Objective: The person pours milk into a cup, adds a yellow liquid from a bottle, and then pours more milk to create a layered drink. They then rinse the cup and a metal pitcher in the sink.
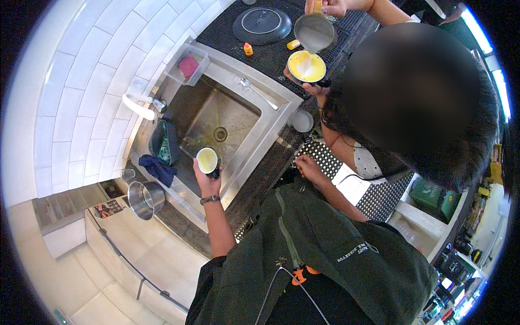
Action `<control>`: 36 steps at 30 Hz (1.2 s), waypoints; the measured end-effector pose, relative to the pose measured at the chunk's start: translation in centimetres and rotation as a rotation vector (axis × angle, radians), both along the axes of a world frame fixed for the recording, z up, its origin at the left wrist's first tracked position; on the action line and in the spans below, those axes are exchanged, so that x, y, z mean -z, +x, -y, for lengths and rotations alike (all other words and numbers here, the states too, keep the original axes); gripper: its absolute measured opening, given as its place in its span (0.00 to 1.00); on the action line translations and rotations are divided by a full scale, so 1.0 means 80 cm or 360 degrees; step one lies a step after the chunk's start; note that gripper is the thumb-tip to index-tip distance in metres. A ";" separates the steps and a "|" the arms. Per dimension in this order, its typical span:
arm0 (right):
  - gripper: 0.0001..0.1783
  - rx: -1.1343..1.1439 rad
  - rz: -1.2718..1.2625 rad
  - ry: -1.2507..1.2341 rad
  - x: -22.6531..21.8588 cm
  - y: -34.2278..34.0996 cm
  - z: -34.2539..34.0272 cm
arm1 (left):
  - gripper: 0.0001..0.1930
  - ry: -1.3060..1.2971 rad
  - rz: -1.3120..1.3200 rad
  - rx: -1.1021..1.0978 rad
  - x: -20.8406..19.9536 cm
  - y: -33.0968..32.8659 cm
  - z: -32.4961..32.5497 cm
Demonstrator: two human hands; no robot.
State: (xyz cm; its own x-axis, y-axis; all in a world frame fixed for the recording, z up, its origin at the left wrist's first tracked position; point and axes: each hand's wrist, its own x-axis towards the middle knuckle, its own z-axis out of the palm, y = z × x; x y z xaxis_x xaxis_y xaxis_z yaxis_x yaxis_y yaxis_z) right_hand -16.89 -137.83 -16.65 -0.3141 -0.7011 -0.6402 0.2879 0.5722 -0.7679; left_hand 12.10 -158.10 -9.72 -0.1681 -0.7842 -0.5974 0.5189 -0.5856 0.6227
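My left hand is wrapped around a cup, dark outside and pale inside, with yellowish liquid in it. The cup is above the near side of the steel sink. My right hand is beside the counter's front edge, its fingers curled in a loose fist with nothing visible in them. To the right, another person's lower hand holds a dark cup with yellow and white contents. That person's upper hand tips a metal milk pitcher, pouring white liquid into it.
Left of the sink are a white faucet, a dark blue cloth and a metal pot. A clear tub with a pink sponge sits at the far corner. A spoon lies on the rim; a dark plate rests on the mat.
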 end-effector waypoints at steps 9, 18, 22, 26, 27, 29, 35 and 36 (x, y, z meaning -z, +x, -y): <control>0.13 -0.0049 0.0027 0.0034 -0.010 -0.005 0.004 | 0.22 -0.0013 -0.0111 -0.0038 0.017 0.006 -0.004; 0.11 -0.0272 -0.0106 -0.0035 0.000 0.000 0.010 | 0.23 -0.0111 -0.0175 -0.0029 0.017 0.006 -0.013; 0.11 -0.0418 -0.0232 -0.0197 0.011 -0.002 0.014 | 0.23 -0.0104 -0.0165 0.0005 0.015 0.002 -0.019; 0.12 -0.0932 -0.0406 -0.0420 -0.029 0.022 0.049 | 0.24 -0.0059 -0.0098 -0.0037 0.018 0.005 -0.025; 0.13 -0.0950 -0.0425 -0.0582 -0.055 0.033 0.061 | 0.24 -0.0051 -0.0044 -0.0044 0.009 -0.002 -0.028; 0.17 -0.1008 -0.0455 -0.0693 -0.100 0.060 0.090 | 0.25 -0.0068 0.0074 0.0034 0.005 0.000 -0.030; 0.49 -0.0922 -0.0797 -0.1189 -0.119 0.125 0.163 | 0.22 -0.0131 0.0262 0.0308 0.003 -0.012 -0.017; 0.51 -0.0927 -0.0776 -0.1218 -0.117 0.134 0.171 | 0.22 -0.0151 0.0279 0.0326 0.001 -0.012 -0.016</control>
